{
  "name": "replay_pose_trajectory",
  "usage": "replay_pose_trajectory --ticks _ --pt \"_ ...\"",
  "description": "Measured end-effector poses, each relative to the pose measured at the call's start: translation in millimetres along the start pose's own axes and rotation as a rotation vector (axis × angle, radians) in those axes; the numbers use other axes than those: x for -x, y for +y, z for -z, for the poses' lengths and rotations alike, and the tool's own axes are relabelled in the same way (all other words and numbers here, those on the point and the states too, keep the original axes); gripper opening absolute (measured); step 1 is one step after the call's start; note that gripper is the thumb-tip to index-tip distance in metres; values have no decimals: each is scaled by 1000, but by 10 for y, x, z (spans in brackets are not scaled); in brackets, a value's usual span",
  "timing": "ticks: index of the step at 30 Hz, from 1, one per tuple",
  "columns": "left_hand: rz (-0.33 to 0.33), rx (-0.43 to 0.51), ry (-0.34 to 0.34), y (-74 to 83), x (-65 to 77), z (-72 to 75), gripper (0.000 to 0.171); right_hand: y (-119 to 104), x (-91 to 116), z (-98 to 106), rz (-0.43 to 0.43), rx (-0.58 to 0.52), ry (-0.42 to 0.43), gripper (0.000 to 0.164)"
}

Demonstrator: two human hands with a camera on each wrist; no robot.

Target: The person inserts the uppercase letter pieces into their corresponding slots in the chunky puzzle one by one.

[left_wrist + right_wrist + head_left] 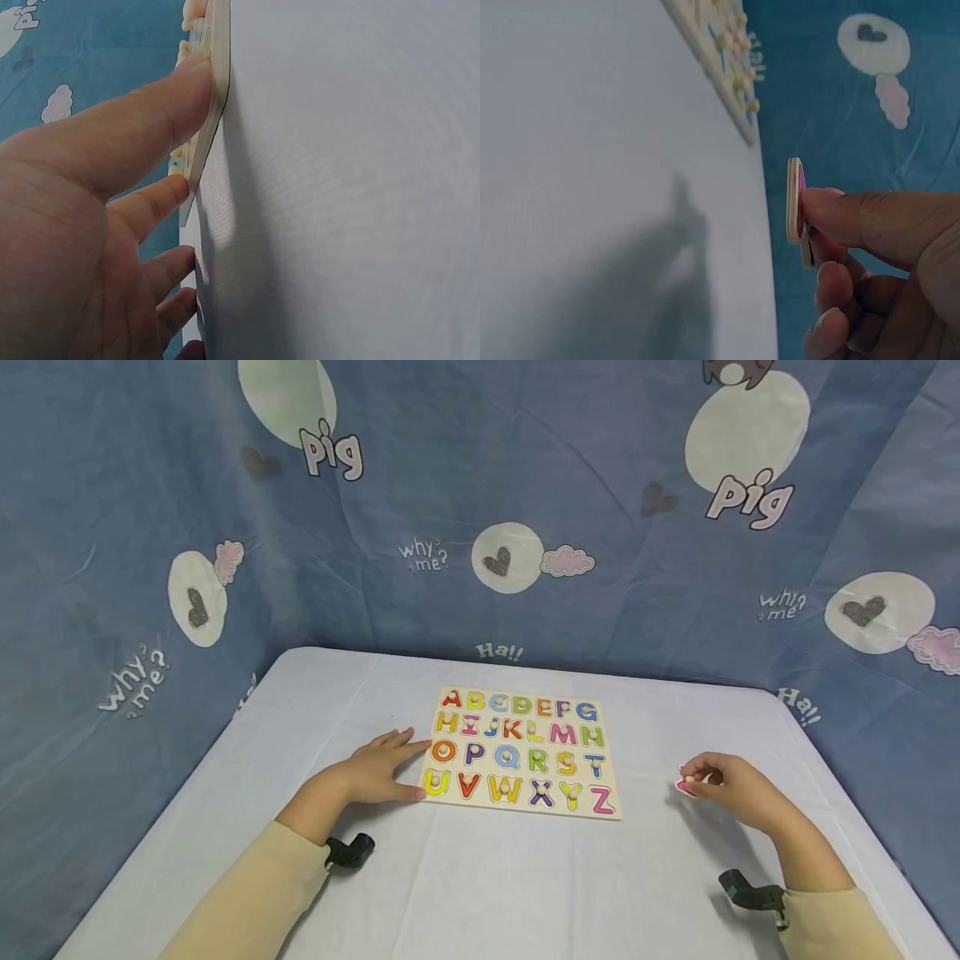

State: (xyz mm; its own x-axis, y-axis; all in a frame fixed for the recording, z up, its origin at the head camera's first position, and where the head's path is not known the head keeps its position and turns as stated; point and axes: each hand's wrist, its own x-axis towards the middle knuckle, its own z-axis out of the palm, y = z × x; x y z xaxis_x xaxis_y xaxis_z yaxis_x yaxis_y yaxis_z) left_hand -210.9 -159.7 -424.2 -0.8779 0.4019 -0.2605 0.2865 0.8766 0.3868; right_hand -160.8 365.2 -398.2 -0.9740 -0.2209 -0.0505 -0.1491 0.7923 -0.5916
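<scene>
A wooden alphabet puzzle board [521,808] with colourful knobbed letters lies on the white table. The pink Z spot [602,800] at its near right corner shows no knob. My left hand [378,768] touches the board's left edge with thumb and index finger, the fingers spread. In the left wrist view, the thumb [161,109] overlaps the board's edge [217,90]. To the right of the board, my right hand [731,787] pinches a pink wooden letter piece [793,199] above the table. The fingers hide most of that piece, so its letter cannot be read.
A white cloth [480,885] covers the table. Blue printed fabric [420,468] hangs behind it and at both sides. A black wrist camera [351,850] sits at the left cuff, and another black camera [750,893] is at the right cuff.
</scene>
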Motion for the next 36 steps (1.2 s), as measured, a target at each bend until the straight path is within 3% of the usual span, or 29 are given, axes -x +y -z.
replay_pose_trajectory --ticks 12,24,36 --pt "7 -10 0 -1 -7 -6 90 -417 -91 -150 37 -38 -80 10" --pt "5 -12 6 -26 -19 -20 90 -565 -298 -506 143 -29 -194 9" --pt "-2 -16 -3 -11 -13 -11 90 -601 -424 -711 131 -14 -254 7"
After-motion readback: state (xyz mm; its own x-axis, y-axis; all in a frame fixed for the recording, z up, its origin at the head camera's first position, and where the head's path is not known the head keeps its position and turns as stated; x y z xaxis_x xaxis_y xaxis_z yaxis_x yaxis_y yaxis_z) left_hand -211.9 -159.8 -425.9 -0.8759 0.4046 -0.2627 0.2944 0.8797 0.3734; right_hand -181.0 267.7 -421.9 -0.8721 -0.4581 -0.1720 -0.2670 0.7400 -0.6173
